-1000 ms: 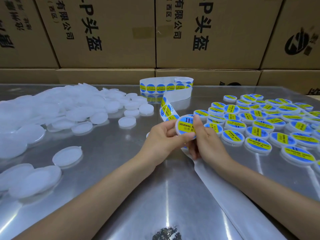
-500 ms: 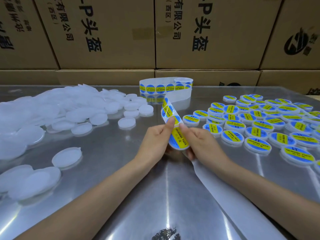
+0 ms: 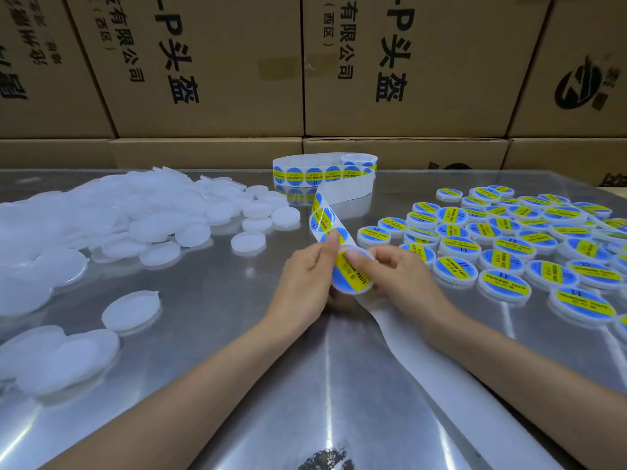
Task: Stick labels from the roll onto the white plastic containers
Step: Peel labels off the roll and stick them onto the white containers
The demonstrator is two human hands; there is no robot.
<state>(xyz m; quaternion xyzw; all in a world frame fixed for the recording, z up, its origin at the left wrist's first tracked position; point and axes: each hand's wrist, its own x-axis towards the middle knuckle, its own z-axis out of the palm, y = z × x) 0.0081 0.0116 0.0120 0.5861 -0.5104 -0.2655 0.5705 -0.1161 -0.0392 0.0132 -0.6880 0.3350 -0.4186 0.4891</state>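
Two hands peel one label.
Left hand (image 3: pixel 305 279) pinches the strip (image 3: pixel 325 220); right hand (image 3: pixel 398 278) pinches the label (image 3: pixel 349 278) (blue and yellow). Best to peel slowly, keeping it flat.

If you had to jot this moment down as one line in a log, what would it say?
step: peeling label off strip | left hand: pinches strip | right hand: pinches label | unlabelled containers: left | labelled containers: right

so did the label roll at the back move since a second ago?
No. The label roll sits in the same spot below the seam between the cardboard boxes.
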